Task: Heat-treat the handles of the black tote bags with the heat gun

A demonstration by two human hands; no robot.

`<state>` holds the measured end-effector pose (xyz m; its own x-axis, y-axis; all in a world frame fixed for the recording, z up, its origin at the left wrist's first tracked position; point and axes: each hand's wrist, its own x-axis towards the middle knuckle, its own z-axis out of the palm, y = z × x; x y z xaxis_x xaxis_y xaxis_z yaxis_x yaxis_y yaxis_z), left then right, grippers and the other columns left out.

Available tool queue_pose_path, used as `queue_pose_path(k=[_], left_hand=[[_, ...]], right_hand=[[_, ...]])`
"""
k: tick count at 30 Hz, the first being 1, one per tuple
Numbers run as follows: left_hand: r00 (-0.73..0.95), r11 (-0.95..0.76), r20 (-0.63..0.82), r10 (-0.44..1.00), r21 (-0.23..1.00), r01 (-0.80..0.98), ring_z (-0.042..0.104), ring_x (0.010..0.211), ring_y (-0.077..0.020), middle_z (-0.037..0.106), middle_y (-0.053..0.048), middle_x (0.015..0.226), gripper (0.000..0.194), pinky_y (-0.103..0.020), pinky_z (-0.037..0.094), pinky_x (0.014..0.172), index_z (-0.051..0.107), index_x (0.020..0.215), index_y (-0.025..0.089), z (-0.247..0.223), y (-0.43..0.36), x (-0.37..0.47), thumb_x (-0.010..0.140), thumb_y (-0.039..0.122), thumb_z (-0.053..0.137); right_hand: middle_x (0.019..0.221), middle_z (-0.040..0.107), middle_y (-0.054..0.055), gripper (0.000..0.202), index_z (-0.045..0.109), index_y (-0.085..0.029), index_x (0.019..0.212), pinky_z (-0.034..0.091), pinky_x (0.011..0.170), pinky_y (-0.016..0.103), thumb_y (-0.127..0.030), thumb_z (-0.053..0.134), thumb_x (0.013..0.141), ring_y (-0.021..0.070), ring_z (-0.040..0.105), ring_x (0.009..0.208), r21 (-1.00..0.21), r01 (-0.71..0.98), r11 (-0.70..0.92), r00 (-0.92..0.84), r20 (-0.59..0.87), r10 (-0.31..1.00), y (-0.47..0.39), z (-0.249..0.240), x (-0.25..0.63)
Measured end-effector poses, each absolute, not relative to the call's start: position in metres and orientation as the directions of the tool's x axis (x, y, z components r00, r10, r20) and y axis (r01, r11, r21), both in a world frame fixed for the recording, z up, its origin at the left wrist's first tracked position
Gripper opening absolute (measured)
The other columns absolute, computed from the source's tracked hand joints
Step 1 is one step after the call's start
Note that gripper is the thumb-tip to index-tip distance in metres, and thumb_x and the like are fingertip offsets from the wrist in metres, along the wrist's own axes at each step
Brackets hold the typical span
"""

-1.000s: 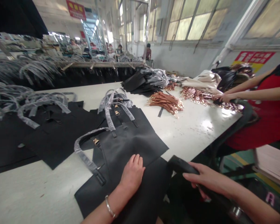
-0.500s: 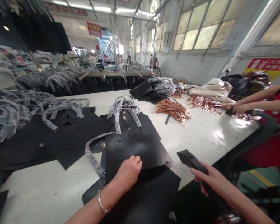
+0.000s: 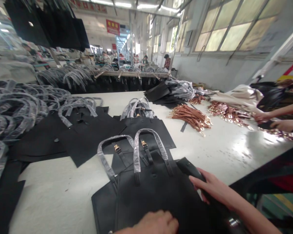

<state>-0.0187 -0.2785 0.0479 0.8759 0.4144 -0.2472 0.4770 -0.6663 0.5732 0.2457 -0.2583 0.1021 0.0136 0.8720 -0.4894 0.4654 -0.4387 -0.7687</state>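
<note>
A black bag panel [image 3: 156, 191] lies on the white table close to me, its handle [image 3: 148, 133] wrapped in clear plastic. Low in the picture, my left hand [image 3: 158, 222] rests on this panel with curled fingers; what they grip, if anything, is hidden. My right hand [image 3: 210, 185] is wrapped round a black handheld tool [image 3: 190, 167], whose flat head is at the panel's right edge. Beneath and to the left is another black panel [image 3: 104, 204] with a wrapped handle and a gold buckle [image 3: 117, 148]. More black panels [image 3: 161, 130] with wrapped handles lie just beyond.
Black pieces with wrapped handles [image 3: 21, 107] are heaped at the left. Brown straps with gold clasps [image 3: 191, 117] lie right of centre on the white table [image 3: 51, 191]. At the right edge, another person's hands [image 3: 280, 122] hold something dark. Black bags [image 3: 51, 29] hang upper left.
The near panel and its handle have come toward me, with my left hand drawn back to the bottom edge. The tool's head now meets the panel's edge. The view has turned slightly left.
</note>
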Motion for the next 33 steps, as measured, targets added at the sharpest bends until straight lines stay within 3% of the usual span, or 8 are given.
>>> queue_pose_path(k=[4,8,13,19,25,33], left_hand=[[0.763,-0.686,0.022,0.646,0.456,0.567,0.043,0.127,-0.0296,0.044,-0.014,0.140,0.052,-0.048,0.033,0.107,0.042,0.137,0.022,0.034,-0.257,-0.024,0.090,0.042,0.051],[0.763,-0.732,0.116,0.636,0.405,0.548,0.030,0.136,-0.0273,0.037,-0.011,0.147,0.047,-0.052,0.018,0.114,0.039,0.139,0.025,0.022,-0.251,-0.031,0.094,0.040,0.044],[0.749,-0.741,0.169,0.641,0.392,0.545,0.035,0.133,-0.0265,0.042,-0.010,0.143,0.045,-0.051,0.021,0.113,0.042,0.137,0.024,0.022,-0.254,-0.035,0.094,0.038,0.044],[0.721,-0.751,0.251,0.646,0.374,0.544,0.047,0.122,-0.0239,0.053,-0.013,0.132,0.039,-0.041,0.031,0.110,0.049,0.130,0.016,0.016,-0.256,-0.033,0.095,0.032,0.041],[0.756,-0.811,0.310,0.577,0.326,0.485,0.053,0.114,-0.0241,0.058,-0.014,0.124,0.038,-0.038,0.040,0.103,0.051,0.126,0.010,0.008,-0.258,-0.031,0.092,0.026,0.044],[0.749,-0.814,0.340,0.569,0.364,0.453,0.057,0.103,-0.0223,0.062,-0.012,0.109,0.030,-0.034,0.046,0.095,0.055,0.115,0.010,0.005,-0.256,-0.030,0.089,0.021,0.046]], right_hand=[[0.066,0.058,-0.004,0.038,0.051,-0.020,0.100,0.043,0.033,0.017,-0.055,0.054,0.085,0.0086,0.054,0.038,-0.747,0.422,-0.514,-0.105,-0.604,0.790,-0.246,0.095,0.232],[0.065,0.060,-0.004,0.038,0.049,-0.021,0.098,0.042,0.032,0.017,-0.056,0.054,0.084,0.0086,0.053,0.035,-0.703,0.400,-0.588,-0.137,-0.680,0.720,-0.227,0.092,0.218],[0.062,0.059,-0.005,0.035,0.046,-0.021,0.094,0.042,0.033,0.017,-0.055,0.055,0.085,0.0091,0.054,0.035,-0.716,0.437,-0.545,-0.142,-0.653,0.744,-0.215,0.095,0.209],[0.062,0.057,-0.006,0.030,0.047,-0.021,0.102,0.042,0.031,0.015,-0.045,0.056,0.086,0.0086,0.055,0.035,-0.660,0.529,-0.533,-0.213,-0.712,0.670,-0.235,0.099,0.204],[0.060,0.056,-0.007,0.026,0.049,-0.021,0.104,0.043,0.031,0.015,-0.041,0.053,0.088,0.0094,0.056,0.035,-0.714,0.546,-0.438,-0.242,-0.635,0.734,-0.225,0.090,0.171],[0.060,0.056,-0.006,0.025,0.054,-0.021,0.108,0.044,0.032,0.016,-0.035,0.053,0.087,0.0106,0.058,0.037,-0.692,0.639,-0.335,-0.292,-0.621,0.727,-0.231,0.103,0.160]])
